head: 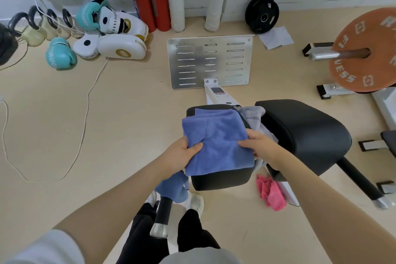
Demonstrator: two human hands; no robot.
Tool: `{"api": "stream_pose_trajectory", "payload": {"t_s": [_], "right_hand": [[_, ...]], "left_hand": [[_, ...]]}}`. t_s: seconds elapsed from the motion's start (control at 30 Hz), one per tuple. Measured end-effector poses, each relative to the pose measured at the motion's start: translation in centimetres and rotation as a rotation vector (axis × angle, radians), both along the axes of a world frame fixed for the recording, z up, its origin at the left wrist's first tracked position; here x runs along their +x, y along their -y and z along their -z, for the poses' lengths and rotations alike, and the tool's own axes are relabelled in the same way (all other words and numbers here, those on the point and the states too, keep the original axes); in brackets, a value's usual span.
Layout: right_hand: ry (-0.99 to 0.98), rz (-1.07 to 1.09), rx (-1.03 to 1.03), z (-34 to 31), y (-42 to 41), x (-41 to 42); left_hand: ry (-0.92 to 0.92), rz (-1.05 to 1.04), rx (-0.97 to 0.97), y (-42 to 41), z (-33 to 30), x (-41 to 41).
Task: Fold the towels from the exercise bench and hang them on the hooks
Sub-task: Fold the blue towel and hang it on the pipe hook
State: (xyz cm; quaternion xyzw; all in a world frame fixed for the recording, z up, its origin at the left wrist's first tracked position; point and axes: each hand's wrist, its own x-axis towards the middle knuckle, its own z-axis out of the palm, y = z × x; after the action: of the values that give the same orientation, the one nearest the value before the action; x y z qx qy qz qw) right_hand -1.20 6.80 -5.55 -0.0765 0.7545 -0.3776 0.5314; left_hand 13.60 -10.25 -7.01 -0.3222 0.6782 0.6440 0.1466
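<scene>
A blue towel lies folded over the small black pad of the exercise bench at the centre of the view. The left hand grips its 9 o'clock edge, thumb on top of the cloth and the other fingers curled out of sight beneath. The right hand pinches the 3 o'clock edge, thumb on top, fingers tucked under the fabric. A lighter blue cloth hangs below the left wrist, at 7 o'clock from the towel. A grey towel is bunched in the gap between the small pad and the larger black pad at 3 o'clock. A pink towel lies crumpled on the floor at 5 o'clock from the blue one.

At 12 o'clock a slotted metal plate lies on the floor, joined to the bench's white beam. Beyond it two red extinguishers stand against the wall. At 10 o'clock lie teal boxing gloves, their lettering too skewed to read, and white focus mitts printed "GINGPAI" in part and "STARLIGHT" on a neighbour. Kettlebells line the wall at far 10 o'clock. At 1 o'clock a black plate leans on the wall; at 2 o'clock an orange plate on a bar shows the letters "VESS". A white cord loops over the floor at 9 o'clock.
</scene>
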Motion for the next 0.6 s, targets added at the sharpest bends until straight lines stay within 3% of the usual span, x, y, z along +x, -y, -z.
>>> {"api": "stream_pose_trajectory", "payload": {"t_s": [0.1,0.23,0.4,0.6], "right_hand": [[-0.149,0.015,0.044,0.3,0.7,0.4],[-0.361,0.059,0.055,0.5,1.2,0.9],[-0.405,0.265,-0.004,0.8,1.0,0.0],[-0.575,-0.030,0.315,1.3,3.0,-1.6]], "left_hand": [[0.013,-0.066,0.013,-0.2,0.7,-1.0],[-0.013,0.000,-0.173,-0.1,0.0,-2.2],[-0.148,-0.079,-0.063,0.2,-1.2,-3.1],[-0.016,0.006,-0.348,-0.3,-0.1,-3.2]]}}
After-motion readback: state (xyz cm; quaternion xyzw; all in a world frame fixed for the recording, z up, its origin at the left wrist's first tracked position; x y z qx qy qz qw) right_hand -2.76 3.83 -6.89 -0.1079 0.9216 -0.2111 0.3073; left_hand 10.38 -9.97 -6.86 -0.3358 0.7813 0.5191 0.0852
